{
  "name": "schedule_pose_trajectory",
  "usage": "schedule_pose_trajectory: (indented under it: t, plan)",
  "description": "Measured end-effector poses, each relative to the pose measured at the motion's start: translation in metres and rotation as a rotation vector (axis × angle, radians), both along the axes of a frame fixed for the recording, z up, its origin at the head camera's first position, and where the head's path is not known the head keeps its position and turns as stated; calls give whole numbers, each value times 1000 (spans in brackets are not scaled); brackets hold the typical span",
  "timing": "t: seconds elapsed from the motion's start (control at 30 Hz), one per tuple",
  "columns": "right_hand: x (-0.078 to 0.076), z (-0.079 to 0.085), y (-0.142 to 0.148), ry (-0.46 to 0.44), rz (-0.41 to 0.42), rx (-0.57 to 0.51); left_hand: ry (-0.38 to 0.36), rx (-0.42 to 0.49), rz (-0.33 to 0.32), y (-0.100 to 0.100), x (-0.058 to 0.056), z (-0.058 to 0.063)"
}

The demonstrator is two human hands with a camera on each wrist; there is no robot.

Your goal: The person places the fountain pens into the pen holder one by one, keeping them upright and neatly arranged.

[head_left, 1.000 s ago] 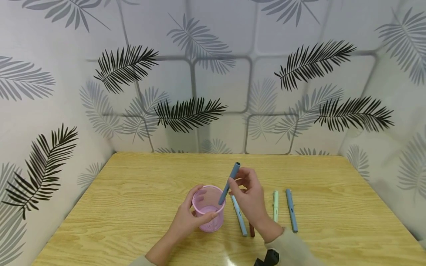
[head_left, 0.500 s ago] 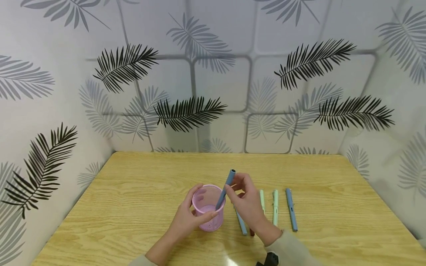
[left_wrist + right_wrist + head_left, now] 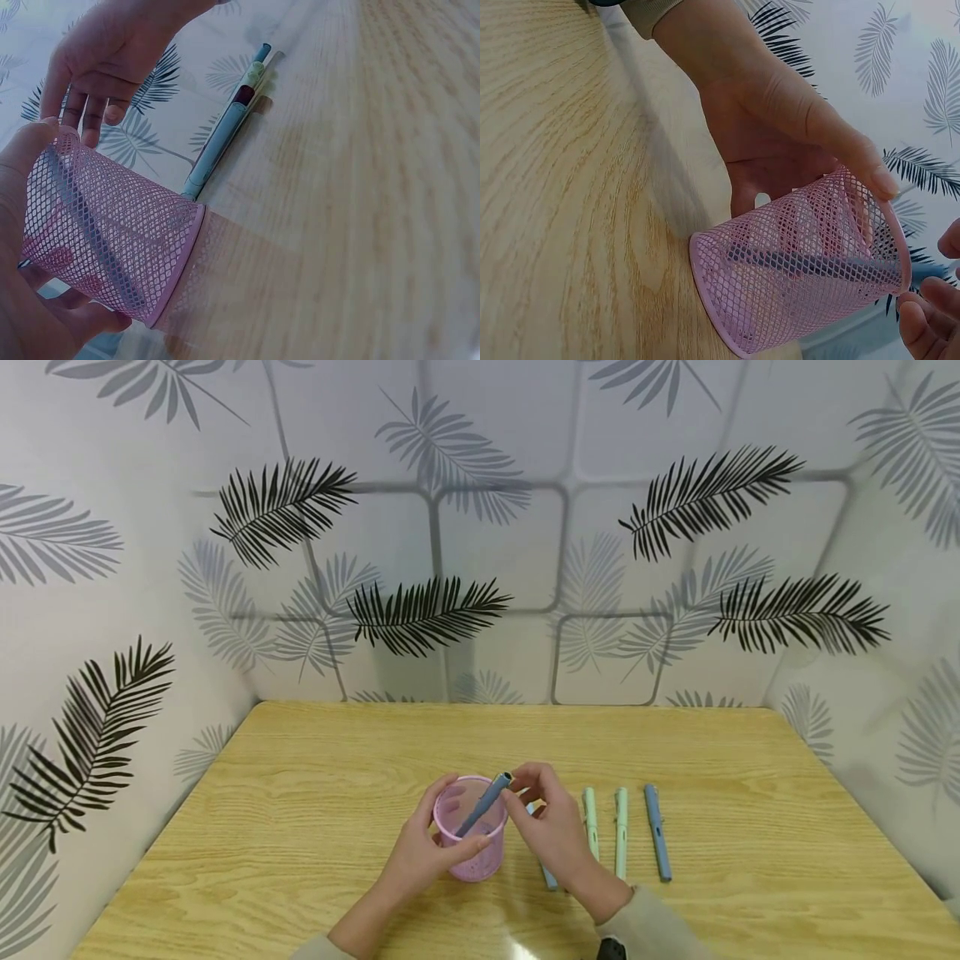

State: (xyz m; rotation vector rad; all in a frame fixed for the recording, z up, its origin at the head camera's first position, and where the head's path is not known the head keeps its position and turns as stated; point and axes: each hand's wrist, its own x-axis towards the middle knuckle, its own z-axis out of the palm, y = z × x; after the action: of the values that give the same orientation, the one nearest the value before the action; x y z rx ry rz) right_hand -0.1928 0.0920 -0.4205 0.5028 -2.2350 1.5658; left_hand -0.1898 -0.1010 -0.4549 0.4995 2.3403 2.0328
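Note:
My left hand [image 3: 423,847] grips the pink mesh pen cup [image 3: 471,860], thumb across its near side and fingers around the far side. Inside the cup a dark blue pen [image 3: 482,806] leans, its upper end over the right side of the rim. In the left wrist view the pen's lower part shows through the mesh [image 3: 97,232], close to the base. My right hand [image 3: 551,827] pinches the pen's top end with thumb and forefinger, right at the rim. The right wrist view shows the left hand [image 3: 772,135] wrapped around the cup.
To the right lie two pale green pens [image 3: 591,822] and another blue pen [image 3: 657,833]. A light blue pen [image 3: 550,878] lies partly under the right hand. A dark red pen [image 3: 244,95] shows in the left wrist view. Leaf-patterned walls [image 3: 487,560] stand behind the wooden table [image 3: 315,785].
The right hand has lowered the blue pen into the cup and tilted it, its lower end swinging left. The left hand and cup have stayed in place.

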Motion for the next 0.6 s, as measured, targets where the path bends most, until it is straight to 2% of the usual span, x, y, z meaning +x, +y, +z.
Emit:
schedule_pose_trajectory:
  t: [0.2, 0.47, 0.6]
  plan:
    - [1, 1, 2, -14, -35, 17, 19, 6, 2, 1, -1, 0]
    - [22, 30, 3, 17, -51, 47, 15, -18, 10, 0, 0, 1]
    - [25, 33, 6, -18, -50, 39, -7, -3, 6, 1, 5, 8]
